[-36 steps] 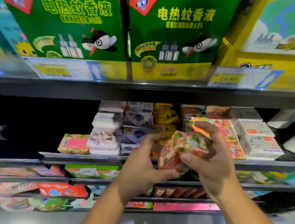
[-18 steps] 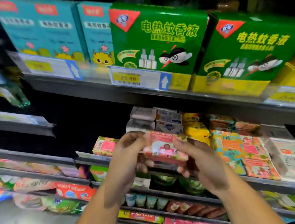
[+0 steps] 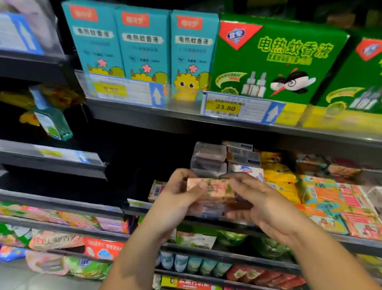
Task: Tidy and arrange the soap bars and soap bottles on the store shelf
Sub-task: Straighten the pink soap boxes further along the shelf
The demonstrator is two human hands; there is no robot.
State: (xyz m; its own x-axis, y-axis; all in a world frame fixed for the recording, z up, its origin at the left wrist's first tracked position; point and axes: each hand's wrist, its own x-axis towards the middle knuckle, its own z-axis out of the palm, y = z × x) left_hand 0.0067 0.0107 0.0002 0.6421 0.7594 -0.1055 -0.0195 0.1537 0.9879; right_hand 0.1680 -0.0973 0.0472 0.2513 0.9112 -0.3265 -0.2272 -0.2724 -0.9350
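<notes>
Store shelf (image 3: 160, 122): dark metal, several tiers, clear price rails along the front edges. A grey tiled floor (image 3: 13, 287) shows at lower left.

Top tier, largest first:
- Two green boxes (image 3: 277, 56), upright, at the right.
- Three teal boxes (image 3: 144, 47), upright, touching side by side, just left of the green ones.
- A yellow price tag (image 3: 226, 108) reading 23.80, on the rail below the nearer green box.

Left bay: one teal bottle (image 3: 51, 117), tilted, standing alone.

Middle tier: stacked soap packs (image 3: 280, 178), yellow, white and orange, directly behind your hands.

Lower tiers: bagged goods (image 3: 55, 242), lying flat in rows.

Change since half a second ago: your view has swung left, so all three teal boxes now show and the second green box is cut off at the right edge. The soap bar (image 3: 214, 188) showed its broad pink face then. It now shows a long narrow side.

Hands: both are raised in front of the middle tier, with the bar held level between them.
- Your left hand (image 3: 178, 201) curls its fingers round the bar's left end.
- Your right hand (image 3: 259, 203) pinches the right end, thumb on top and fingers beneath. The grip is blurred.
</notes>
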